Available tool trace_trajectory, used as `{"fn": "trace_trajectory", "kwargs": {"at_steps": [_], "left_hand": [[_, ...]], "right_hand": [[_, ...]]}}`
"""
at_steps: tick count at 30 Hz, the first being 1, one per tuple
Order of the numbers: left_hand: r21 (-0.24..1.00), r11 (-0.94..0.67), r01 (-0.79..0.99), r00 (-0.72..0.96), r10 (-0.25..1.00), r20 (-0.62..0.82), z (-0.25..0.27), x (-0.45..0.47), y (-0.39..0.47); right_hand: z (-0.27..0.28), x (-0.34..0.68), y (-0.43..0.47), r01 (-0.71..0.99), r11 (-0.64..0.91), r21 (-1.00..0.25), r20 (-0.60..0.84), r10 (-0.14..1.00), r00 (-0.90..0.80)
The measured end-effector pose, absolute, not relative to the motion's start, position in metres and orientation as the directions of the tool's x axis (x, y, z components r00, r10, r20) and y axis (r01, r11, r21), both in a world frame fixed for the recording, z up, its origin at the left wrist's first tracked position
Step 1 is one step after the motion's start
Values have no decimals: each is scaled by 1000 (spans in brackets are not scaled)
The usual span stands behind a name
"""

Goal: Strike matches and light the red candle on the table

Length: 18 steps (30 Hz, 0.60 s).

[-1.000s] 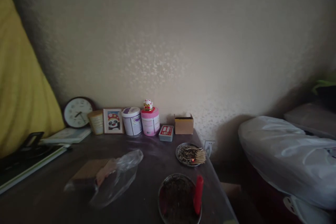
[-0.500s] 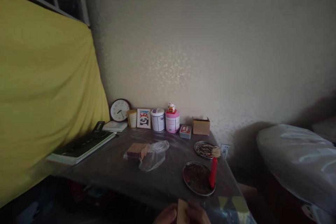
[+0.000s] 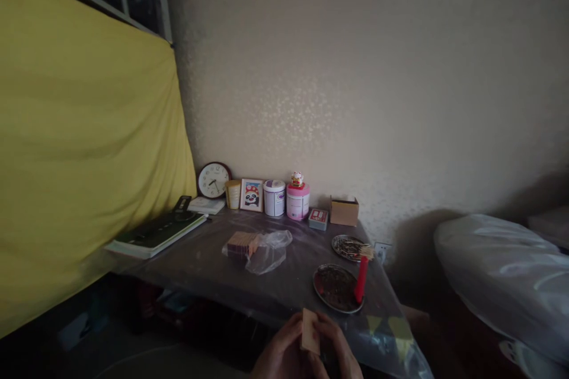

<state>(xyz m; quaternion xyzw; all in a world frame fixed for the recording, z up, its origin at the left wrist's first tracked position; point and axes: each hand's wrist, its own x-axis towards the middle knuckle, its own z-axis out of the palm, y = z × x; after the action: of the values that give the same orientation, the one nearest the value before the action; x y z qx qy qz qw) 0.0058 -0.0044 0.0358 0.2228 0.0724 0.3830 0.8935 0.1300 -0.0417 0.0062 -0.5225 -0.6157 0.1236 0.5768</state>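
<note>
A small tan box (image 3: 310,330) was held between the left hand (image 3: 281,344) and the right hand (image 3: 338,346), near the close edge of the tabletop (image 3: 200,266). Both grips were narrowed on it, with fingers set along its left and right sides. Its long axis was pointed from near to far, squarely between the hands; how steeply it was tilted could not be told. To the far right of the box, a red candle (image 3: 361,279) was seen standing, leaning slightly right, at the right side of a dark round plate (image 3: 326,302); it was nearer to the right hand than to the left, and touched by neither. Beyond it, matches (image 3: 366,250) were spread on a second plate (image 3: 334,244). To the far left of the grips, a stack of boxes (image 3: 242,244) was left lying in crumpled clear plastic (image 3: 272,251), well apart from both hands.
</note>
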Motion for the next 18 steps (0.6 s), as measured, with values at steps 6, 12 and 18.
{"fn": "trace_trajectory", "kwargs": {"at_steps": [6, 12, 18], "left_hand": [[416, 641, -645, 712, 702, 21, 32, 5, -2], [465, 600, -650, 697, 716, 50, 32, 6, -1], [476, 570, -670, 672, 738, 64, 35, 7, -4]], "right_hand": [[10, 131, -45, 490, 413, -767, 563, 800, 207], [9, 131, -46, 445, 421, -790, 550, 808, 212], [10, 132, -45, 439, 450, -778, 569, 801, 187]]}}
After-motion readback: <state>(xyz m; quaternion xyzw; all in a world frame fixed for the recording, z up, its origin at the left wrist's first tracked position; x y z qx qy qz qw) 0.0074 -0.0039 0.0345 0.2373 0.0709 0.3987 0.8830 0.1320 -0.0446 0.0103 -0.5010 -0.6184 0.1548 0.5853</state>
